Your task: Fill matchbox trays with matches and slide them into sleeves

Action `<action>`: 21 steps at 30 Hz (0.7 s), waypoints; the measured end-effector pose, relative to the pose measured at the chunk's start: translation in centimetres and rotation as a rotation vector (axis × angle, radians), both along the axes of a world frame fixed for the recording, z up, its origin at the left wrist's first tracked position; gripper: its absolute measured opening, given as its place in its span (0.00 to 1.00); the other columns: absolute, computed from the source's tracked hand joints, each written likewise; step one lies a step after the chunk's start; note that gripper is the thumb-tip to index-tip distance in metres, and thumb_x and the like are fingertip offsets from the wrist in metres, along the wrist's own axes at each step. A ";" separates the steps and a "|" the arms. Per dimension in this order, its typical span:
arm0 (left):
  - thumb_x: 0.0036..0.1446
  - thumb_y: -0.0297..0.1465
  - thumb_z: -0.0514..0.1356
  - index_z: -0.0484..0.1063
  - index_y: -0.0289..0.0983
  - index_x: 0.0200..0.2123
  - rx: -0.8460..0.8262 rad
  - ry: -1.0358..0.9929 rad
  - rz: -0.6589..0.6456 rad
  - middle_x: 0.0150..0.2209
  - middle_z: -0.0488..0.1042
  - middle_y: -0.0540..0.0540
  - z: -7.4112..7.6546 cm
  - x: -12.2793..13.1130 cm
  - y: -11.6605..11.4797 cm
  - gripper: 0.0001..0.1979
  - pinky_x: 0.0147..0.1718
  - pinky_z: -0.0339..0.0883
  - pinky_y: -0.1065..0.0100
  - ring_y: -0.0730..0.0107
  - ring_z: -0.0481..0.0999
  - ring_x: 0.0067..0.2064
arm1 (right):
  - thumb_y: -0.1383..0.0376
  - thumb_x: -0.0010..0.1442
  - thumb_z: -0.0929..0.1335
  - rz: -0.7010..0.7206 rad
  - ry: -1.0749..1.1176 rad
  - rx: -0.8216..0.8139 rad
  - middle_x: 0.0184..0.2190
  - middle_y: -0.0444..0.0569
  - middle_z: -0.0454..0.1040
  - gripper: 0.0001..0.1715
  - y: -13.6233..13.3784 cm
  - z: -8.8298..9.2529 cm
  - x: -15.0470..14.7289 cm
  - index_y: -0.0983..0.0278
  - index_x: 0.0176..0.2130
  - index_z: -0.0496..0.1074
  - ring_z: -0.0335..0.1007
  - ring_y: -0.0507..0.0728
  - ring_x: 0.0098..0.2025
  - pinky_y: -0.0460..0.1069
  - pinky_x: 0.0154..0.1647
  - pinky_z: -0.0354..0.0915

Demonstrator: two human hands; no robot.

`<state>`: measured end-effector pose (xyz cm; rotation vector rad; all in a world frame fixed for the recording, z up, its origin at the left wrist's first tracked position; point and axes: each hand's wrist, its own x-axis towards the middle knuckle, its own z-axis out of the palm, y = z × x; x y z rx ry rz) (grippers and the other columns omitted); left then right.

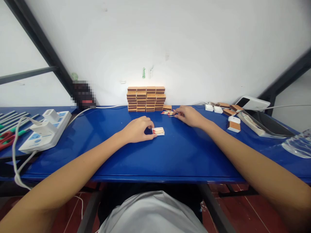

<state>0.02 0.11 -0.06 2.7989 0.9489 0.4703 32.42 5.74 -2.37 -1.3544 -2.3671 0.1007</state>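
My left hand [139, 129] is closed on the left end of a small white matchbox tray [160, 133], thumb and fingers at its sides. Several red-tipped matches lie inside the tray, which rests on the blue table. Farther back, my right hand [188, 116] has its fingertips pinched at a small loose pile of matches [166, 112]; how many it grips is too small to tell. Just behind the pile lies a single brown matchbox [167, 107]. To its left, a neat stack of matchboxes [146, 99] stands against the wall.
Loose matchbox covers and white trays [229, 111] lie at the right, near a white device [252, 103], a dark pouch [269, 124] and clear plastic [298, 144]. A power strip [46, 132] with cables and red-handled scissors [7, 139] lie at the left.
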 end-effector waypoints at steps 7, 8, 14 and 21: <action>0.64 0.42 0.67 0.79 0.38 0.43 0.003 -0.002 -0.002 0.41 0.78 0.44 0.0 0.0 0.0 0.13 0.42 0.68 0.60 0.57 0.76 0.45 | 0.63 0.68 0.67 0.015 -0.006 -0.001 0.34 0.52 0.78 0.15 0.1 -0.1 0.0 0.63 0.47 0.83 0.71 0.59 0.35 0.51 0.38 0.61; 0.64 0.42 0.67 0.79 0.38 0.43 0.003 -0.003 -0.001 0.41 0.78 0.44 0.0 0.0 0.0 0.13 0.42 0.68 0.60 0.57 0.76 0.45 | 0.63 0.68 0.67 0.015 -0.011 0.000 0.33 0.52 0.78 0.15 0.1 0.0 0.0 0.63 0.47 0.83 0.71 0.59 0.35 0.51 0.38 0.61; 0.65 0.43 0.66 0.79 0.39 0.43 -0.002 -0.004 -0.004 0.41 0.78 0.44 0.0 0.0 0.0 0.13 0.41 0.68 0.60 0.57 0.75 0.45 | 0.64 0.68 0.67 -0.007 -0.022 -0.003 0.33 0.53 0.78 0.15 0.1 0.0 0.0 0.64 0.47 0.82 0.71 0.60 0.35 0.51 0.37 0.61; 0.65 0.43 0.66 0.79 0.39 0.43 -0.009 0.003 0.001 0.41 0.78 0.44 0.1 0.0 -0.1 0.14 0.41 0.68 0.60 0.57 0.75 0.45 | 0.64 0.68 0.67 -0.015 -0.026 -0.003 0.33 0.52 0.77 0.14 0.0 0.0 -0.2 0.64 0.45 0.81 0.71 0.59 0.35 0.51 0.37 0.61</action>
